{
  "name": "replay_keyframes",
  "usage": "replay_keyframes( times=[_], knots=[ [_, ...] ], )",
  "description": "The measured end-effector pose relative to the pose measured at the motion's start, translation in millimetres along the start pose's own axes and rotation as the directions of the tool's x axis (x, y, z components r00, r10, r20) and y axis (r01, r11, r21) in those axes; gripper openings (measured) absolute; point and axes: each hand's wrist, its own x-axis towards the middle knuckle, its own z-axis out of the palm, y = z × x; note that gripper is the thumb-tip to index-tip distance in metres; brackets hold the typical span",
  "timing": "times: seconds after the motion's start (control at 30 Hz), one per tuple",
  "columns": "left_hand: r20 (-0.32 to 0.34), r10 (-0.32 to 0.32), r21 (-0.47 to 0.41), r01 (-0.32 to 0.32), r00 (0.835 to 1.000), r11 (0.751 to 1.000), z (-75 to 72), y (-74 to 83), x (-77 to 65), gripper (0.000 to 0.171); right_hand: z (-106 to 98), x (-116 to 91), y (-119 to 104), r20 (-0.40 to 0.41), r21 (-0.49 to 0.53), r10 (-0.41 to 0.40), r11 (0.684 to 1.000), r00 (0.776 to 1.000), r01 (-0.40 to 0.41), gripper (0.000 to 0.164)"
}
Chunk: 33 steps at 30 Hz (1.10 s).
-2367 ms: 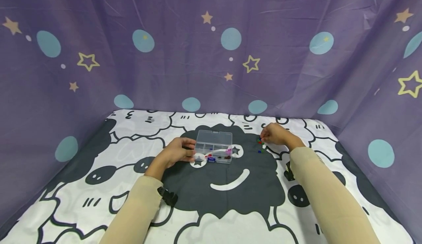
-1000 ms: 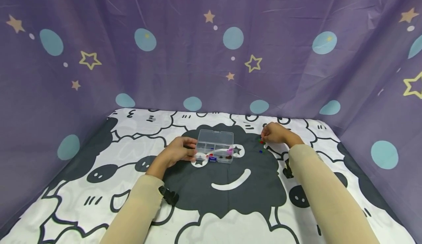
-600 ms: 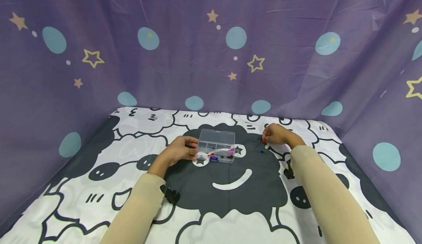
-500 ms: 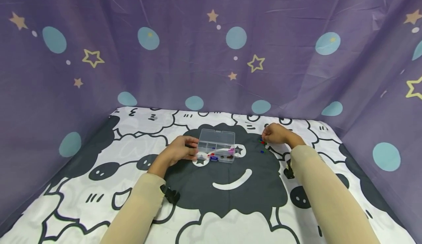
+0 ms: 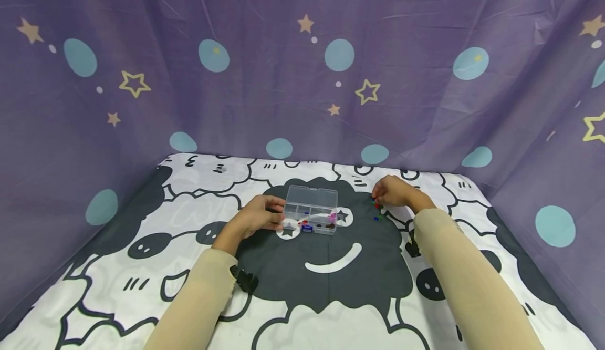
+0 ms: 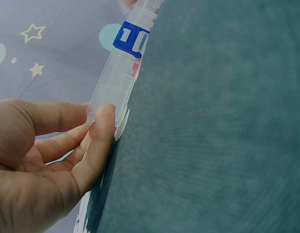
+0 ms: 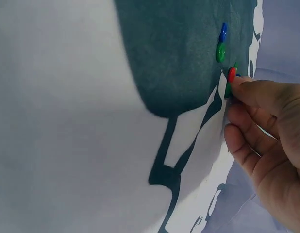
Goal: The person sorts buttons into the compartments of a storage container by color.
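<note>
A clear plastic compartment box (image 5: 307,209) lies on the dark sheep face printed on the cloth, lid tilted up at the back. Small red, blue, pink and dark items show inside it. My left hand (image 5: 257,217) pinches its left front corner; a blue clip-like part (image 6: 131,39) shows on the box's front. At the right, my right hand (image 5: 397,191) bends its fingers down to several tiny glossy round pieces, touching a red piece (image 7: 231,74). A bit of blue shows at the fingertips, which hide whether anything is pinched. A blue piece (image 7: 223,32) and a green piece (image 7: 220,52) lie apart.
The cartoon-sheep cloth (image 5: 326,287) covers the work surface. A purple curtain (image 5: 264,108) with stars and blue ovals hangs behind it and along both sides. Black wrist cameras are strapped at both sleeves.
My right hand has shifted slightly left among the small pieces, uncovering more of the red one. The left hand and the box stay put; the head view has drifted slightly.
</note>
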Motion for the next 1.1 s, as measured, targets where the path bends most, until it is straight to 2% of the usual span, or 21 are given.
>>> replay_keyframes(
  times=[0.17, 0.4, 0.57, 1.1],
  knots=[
    [-0.004, -0.003, -0.003, 0.003, 1.0, 1.0, -0.2, 0.7, 0.1, 0.049, -1.9, 0.8, -1.7, 0.007, -0.01, -0.017, 1.0, 1.0, 0.017, 0.007],
    [0.003, -0.002, -0.004, 0.002, 1.0, 1.0, -0.4, 0.4, -0.1, 0.049, -1.2, 0.5, -2.2, 0.046, -0.004, 0.012, 1.0, 0.999, -0.012, 0.004],
    [0.002, -0.006, -0.007, 0.006, 1.0, 1.0, -0.4, -0.3, 0.6, 0.049, -0.7, -1.1, -3.6, 0.043, -0.024, 0.027, 0.999, 0.999, -0.026, 0.003],
    [0.007, 0.002, 0.008, -0.002, 1.0, 1.0, -1.2, 1.0, -0.6, 0.049, -1.8, -8.0, 2.6, 0.063, -0.015, -0.013, 1.0, 0.998, 0.014, 0.009]
  ],
)
